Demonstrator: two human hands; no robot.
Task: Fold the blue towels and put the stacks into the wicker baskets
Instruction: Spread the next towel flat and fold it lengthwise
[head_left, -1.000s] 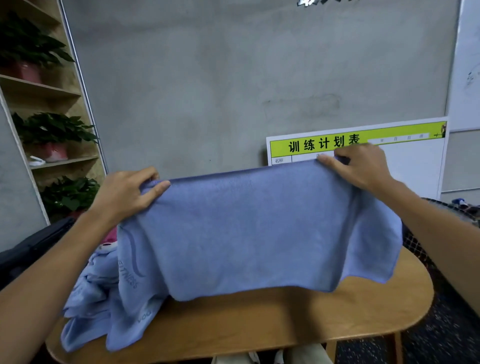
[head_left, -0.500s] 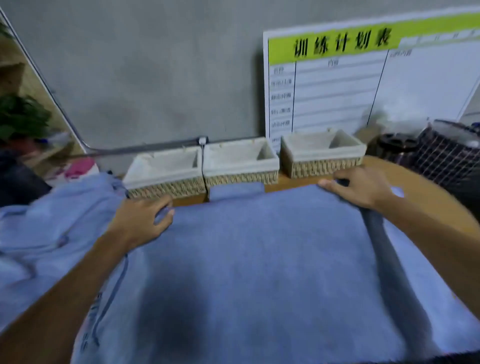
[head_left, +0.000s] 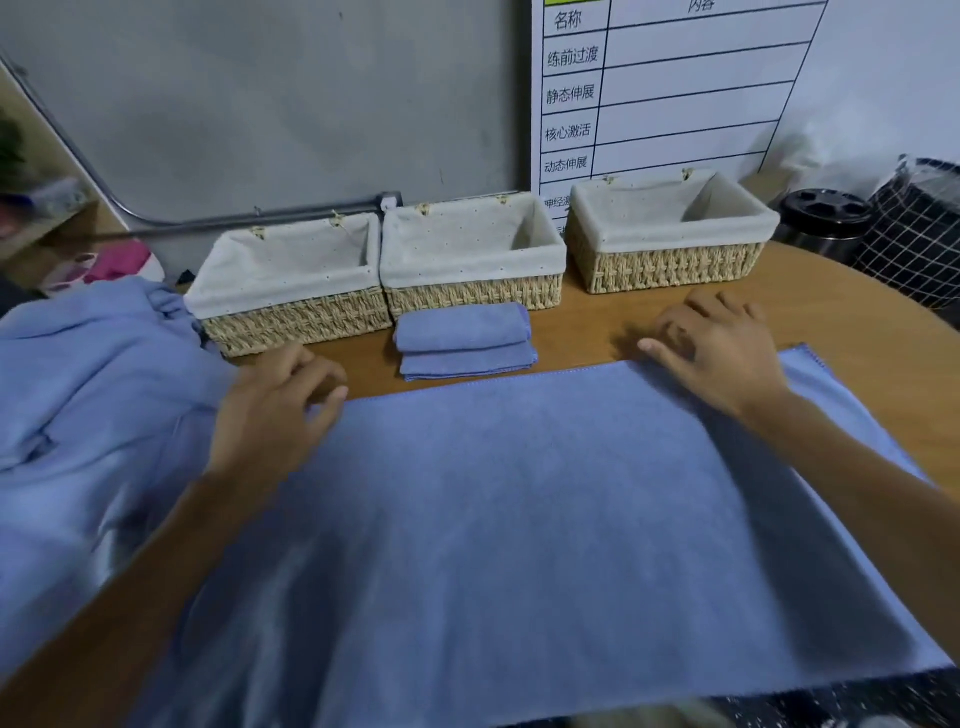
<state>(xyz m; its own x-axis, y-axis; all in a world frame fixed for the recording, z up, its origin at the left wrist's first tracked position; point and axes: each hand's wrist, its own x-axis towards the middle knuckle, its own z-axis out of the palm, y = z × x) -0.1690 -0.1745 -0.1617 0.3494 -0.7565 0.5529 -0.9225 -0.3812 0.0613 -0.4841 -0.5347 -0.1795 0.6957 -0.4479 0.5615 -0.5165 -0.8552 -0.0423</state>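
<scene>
Centrally, blue towel (head_left: 545, 519) spread flat on table (head_left: 857, 322), far hem running left to right, near edge hanging toward the camera. Left hand (head_left: 270, 415) at far-left corner of towel, fingers loosely curled, fingertips touching the hem; firm grasp on the cloth cannot be told. Right hand (head_left: 722, 353) at far-right part of the hem, fingers spread and relaxed, resting on cloth and table edge of the hem, nothing grasped. Just beyond the hem, between the hands: folded towel stack (head_left: 462, 340), two folded pieces, one atop the other, lying on table directly in front of middle basket (head_left: 472, 296). Left basket (head_left: 296, 327) touching middle basket; right basket (head_left: 670, 265) set slightly apart, farther back. All three wicker, lined with pale cloth, no towels inside. Heap of unfolded blue towels (head_left: 88, 415) at left, lapping against left basket. Behind right basket: white chart board (head_left: 675, 93) leaning on grey wall. Far right: dark round container (head_left: 826, 218) and checked bin (head_left: 919, 239).
</scene>
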